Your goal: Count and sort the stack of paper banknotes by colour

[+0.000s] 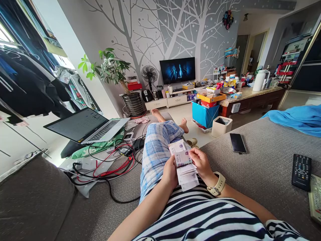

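A stack of banknotes point(183, 158) is held over my lap, with several of them folded down and fanned toward my striped shirt. My left hand point(170, 171) grips the stack from its left side, thumb on top. At the right edge, my right hand point(201, 164) pinches the corner of a note between thumb and fingers. A pale watch point(217, 184) is on my right wrist. Under the notes are my legs in blue-and-white plaid trousers point(156, 147). How many notes there are cannot be made out.
On the sofa point(260, 177) to my right lie a phone point(238, 143) and a black remote control point(301, 171). To the left, an open laptop point(87, 125) stands beside tangled cables point(120, 164). A bin point(221, 126) and a blue box point(205, 114) are ahead, near a cluttered table point(247, 95).
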Demonstrator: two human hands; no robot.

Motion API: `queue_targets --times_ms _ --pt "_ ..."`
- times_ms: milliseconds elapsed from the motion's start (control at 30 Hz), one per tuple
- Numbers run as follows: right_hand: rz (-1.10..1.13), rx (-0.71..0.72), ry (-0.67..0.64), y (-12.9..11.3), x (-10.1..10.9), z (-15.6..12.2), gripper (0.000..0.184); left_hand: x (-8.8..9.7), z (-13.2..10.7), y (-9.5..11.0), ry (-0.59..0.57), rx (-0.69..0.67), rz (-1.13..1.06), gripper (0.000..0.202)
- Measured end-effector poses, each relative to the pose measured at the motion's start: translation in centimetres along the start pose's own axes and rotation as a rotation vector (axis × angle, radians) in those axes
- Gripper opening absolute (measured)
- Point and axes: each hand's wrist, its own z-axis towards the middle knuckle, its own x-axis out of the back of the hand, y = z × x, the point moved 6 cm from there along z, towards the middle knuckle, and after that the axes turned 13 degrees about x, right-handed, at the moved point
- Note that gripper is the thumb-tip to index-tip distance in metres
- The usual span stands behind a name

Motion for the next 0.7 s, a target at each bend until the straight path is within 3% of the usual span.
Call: queue_targets --times_ms 233,500,700 --pt "0.006 -0.017 -0.003 0.2 0.0 -0.2 0.033 -0.1 0.4 -0.5 -0.072 0.071 -0.075 0.026" --pt "0.056 -0.026 0.033 0.7 0.1 -0.2 0.041 0.0 0.2 -0.6 -0.058 0.095 -0.068 0.032" --pt "-0.016 -0.043 0.057 1.2 0.5 0.0 0.037 0.1 0.3 -0.6 -0.068 0.08 -0.048 0.03"
